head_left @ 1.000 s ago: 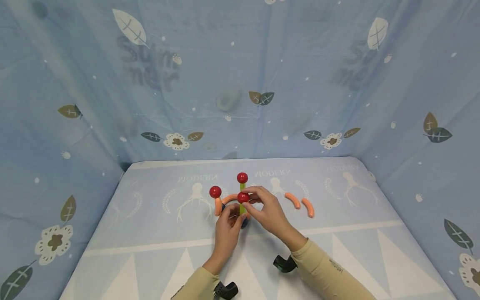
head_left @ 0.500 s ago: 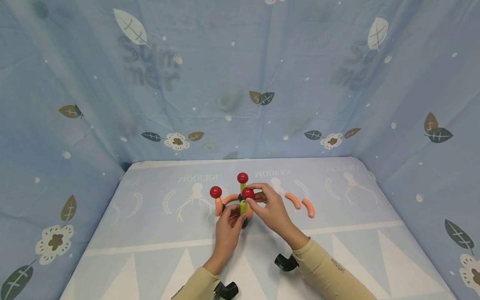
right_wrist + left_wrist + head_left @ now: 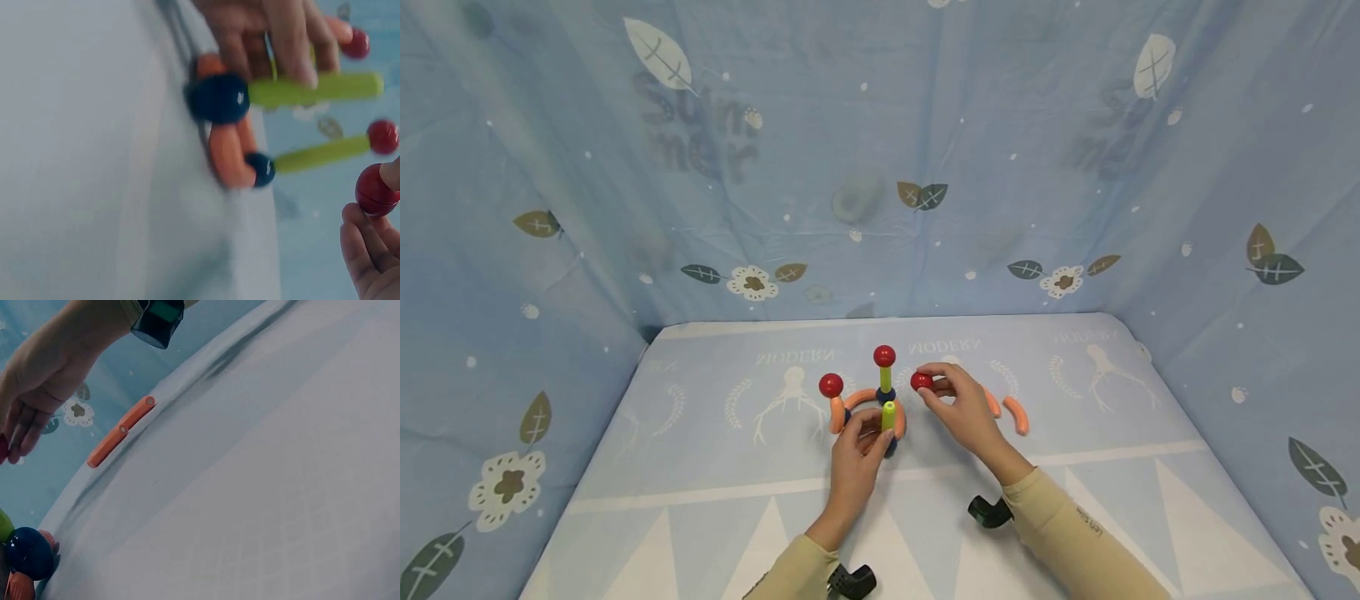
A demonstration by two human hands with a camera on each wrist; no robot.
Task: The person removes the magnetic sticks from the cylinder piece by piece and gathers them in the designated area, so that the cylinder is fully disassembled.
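Observed 1 red ball (image 3: 921, 381) pinched in the right hand (image 3: 964, 410), raised above the table (image 3: 700, 442), to the right of the near green rod (image 3: 889, 416) and apart from it. Found that rod pinched in the left hand (image 3: 855, 452), upright on a dark blue ball (image 3: 220, 99). Recorded just behind: the far green rod (image 3: 885, 380), upright, capped with a 2nd red ball (image 3: 884, 356). Noted at right: 2 curved orange pieces (image 3: 1016, 415).
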